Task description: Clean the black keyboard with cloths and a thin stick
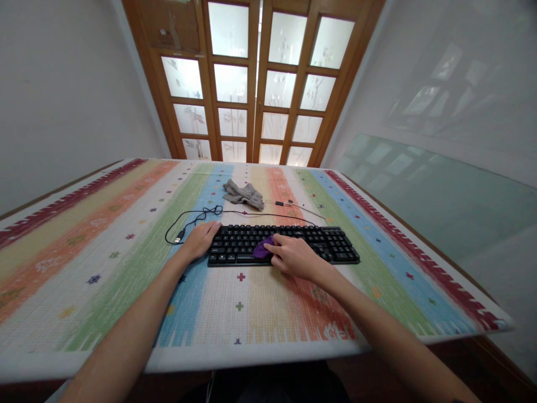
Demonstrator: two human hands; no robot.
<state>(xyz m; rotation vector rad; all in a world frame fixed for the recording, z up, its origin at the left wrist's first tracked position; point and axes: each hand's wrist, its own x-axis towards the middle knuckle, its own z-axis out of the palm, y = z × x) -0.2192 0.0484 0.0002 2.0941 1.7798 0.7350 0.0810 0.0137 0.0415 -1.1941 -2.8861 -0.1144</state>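
Note:
A black keyboard (235,244) lies flat on the table, its long side facing me. My left hand (201,239) grips the keyboard's left end, with its fingers along the upper left corner and the thumb hidden. My right hand (292,256) is closed on a small purple cloth (262,248) and presses it onto the keys near the middle of the lower rows. The keyboard's black cable (251,212) runs behind it to the left, where the USB plug (179,235) lies beside my left hand.
Behind the keyboard a crumpled grey cloth (243,195) lies on the striped tablecloth (126,263). Right of it are a small black item (280,204) and a thin stick-like tool (309,210). Wooden glazed doors (255,84) stand beyond the table; a glass panel (440,190) leans at the right.

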